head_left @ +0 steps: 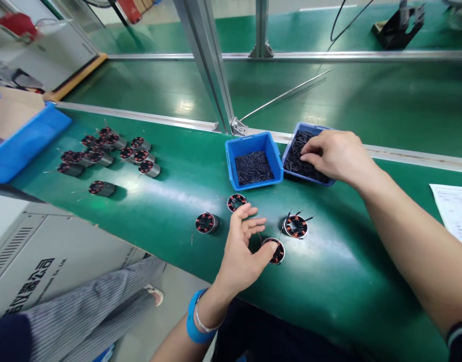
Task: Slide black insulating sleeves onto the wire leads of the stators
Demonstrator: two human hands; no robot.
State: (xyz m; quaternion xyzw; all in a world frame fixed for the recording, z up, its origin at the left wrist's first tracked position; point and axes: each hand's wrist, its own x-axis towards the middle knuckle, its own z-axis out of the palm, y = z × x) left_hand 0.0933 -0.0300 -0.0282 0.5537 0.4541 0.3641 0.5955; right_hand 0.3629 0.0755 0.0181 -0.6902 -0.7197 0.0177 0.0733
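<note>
My left hand [241, 251] is open, fingers spread, with its thumb over the rim of a motor stator [279, 255] wound with copper wire. My right hand [338, 153] reaches over a blue-violet bin [309, 177] of short black tubes [299, 151]. Its thumb and forefinger pinch among the tubes; what lies between them is too small to make out. To the right of the left hand stands another stator [296, 227], with black-sleeved leads sticking up. Two further stators stand beyond and left of the left hand: one near the fingertips [236, 202], one farther left [206, 222].
A blue bin [231, 173] of thin black pieces stands beside the other bin. Several stators [102, 146] are grouped on the green bench at left, near a large blue crate [34, 136]. A metal post [211, 65] rises behind the bins. Paper [453, 211] lies right.
</note>
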